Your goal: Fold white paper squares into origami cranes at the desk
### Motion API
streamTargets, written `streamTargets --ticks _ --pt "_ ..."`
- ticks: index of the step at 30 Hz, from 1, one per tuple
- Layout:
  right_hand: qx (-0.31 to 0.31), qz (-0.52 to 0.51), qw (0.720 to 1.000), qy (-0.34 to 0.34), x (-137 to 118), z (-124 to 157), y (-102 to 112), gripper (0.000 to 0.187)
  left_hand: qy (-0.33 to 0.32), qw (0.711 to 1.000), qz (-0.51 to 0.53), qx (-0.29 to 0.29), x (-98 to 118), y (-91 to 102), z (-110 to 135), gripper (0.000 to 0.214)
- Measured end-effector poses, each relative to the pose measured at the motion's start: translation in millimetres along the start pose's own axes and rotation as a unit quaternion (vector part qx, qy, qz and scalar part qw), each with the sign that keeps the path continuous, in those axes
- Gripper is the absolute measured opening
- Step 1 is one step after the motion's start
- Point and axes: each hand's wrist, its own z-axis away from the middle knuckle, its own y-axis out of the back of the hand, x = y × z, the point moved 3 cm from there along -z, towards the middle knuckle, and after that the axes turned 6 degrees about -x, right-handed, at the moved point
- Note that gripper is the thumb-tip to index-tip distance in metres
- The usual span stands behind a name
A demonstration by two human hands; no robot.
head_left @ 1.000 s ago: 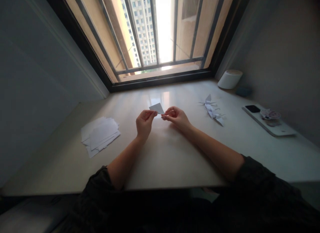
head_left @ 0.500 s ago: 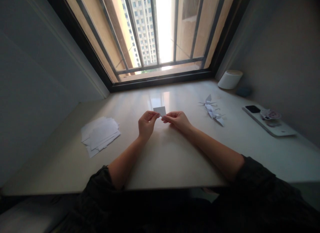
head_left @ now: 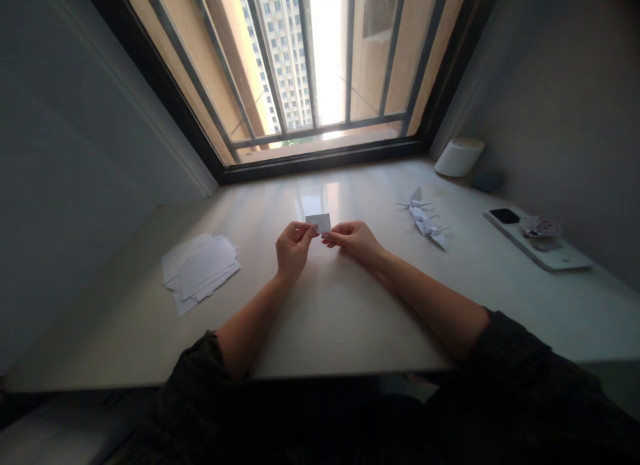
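Note:
A small square of folded white paper (head_left: 319,221) is held up above the table between my two hands. My left hand (head_left: 294,245) pinches its lower left corner between thumb and fingers. At the lower right edge, my right hand (head_left: 354,238) grips the same paper with its fingertips. Farther left lies a loose stack of white paper sheets (head_left: 205,265). Several folded paper cranes (head_left: 424,222) rest close together to the right of my right hand. How the paper is folded on its underside is hidden.
A white phone (head_left: 543,242) with a round grip on its back lies at the right. Behind it stand a white cylindrical container (head_left: 460,156) and a dark rounded object (head_left: 487,180) by the wall. A barred window (head_left: 320,160) borders the white table (head_left: 320,332) at the back.
Both hands keep their pinch on the folded paper, in nearly the same place. The whole view has shifted very slightly; nothing else has visibly moved.

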Motion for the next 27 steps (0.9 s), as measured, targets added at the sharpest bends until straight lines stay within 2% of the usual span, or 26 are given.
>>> streamTargets --ticks 10,21,27 --pt "-0.015 0.019 1.0 0.004 -4.1 2.5 -1.2 0.038 0.001 1.0 0.006 -0.001 1.0 -0.7 1.1 0.026" --pt "-0.012 0.055 0.998 0.042 -9.2 5.2 -3.8 0.044 -0.005 1.0 0.005 -0.008 5.9 -3.1 2.6 0.029" --pt "0.01 0.073 0.996 0.055 -8.1 6.0 -1.8 0.044 0.013 1.0 0.009 -0.012 4.6 -1.7 1.5 0.051"
